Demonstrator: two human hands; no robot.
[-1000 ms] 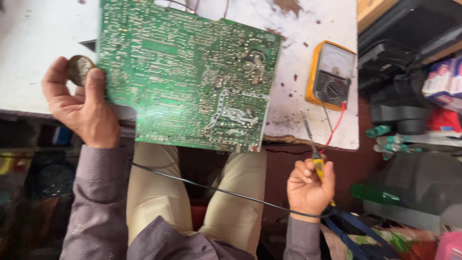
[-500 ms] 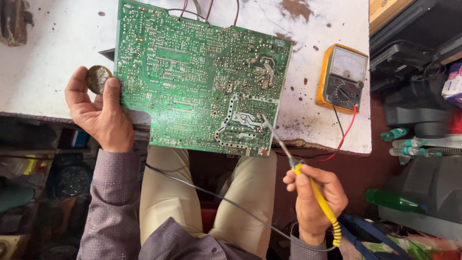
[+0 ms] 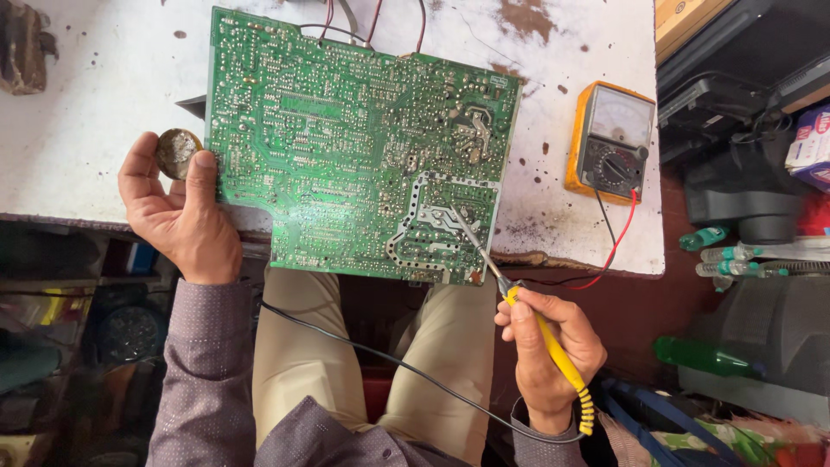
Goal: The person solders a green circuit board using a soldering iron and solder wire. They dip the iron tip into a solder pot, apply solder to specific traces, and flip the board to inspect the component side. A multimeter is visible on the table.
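A large green circuit board lies solder side up on a stained white table, overhanging its near edge. My right hand grips a yellow-handled soldering iron like a pen; its metal tip rests on the silver traces at the board's lower right. My left hand holds a small round grimy tin between thumb and fingers, right against the board's left edge. A black cord runs across my lap from the iron.
A yellow analog multimeter sits on the table right of the board, with red and black leads hanging off the edge. Dark equipment, a green bottle and clutter fill the right side. Shelves with junk lie below left.
My right hand rose from beside my knee and brought the soldering iron's tip onto the board's lower right. My left hand with the tin stayed at the board's left edge.
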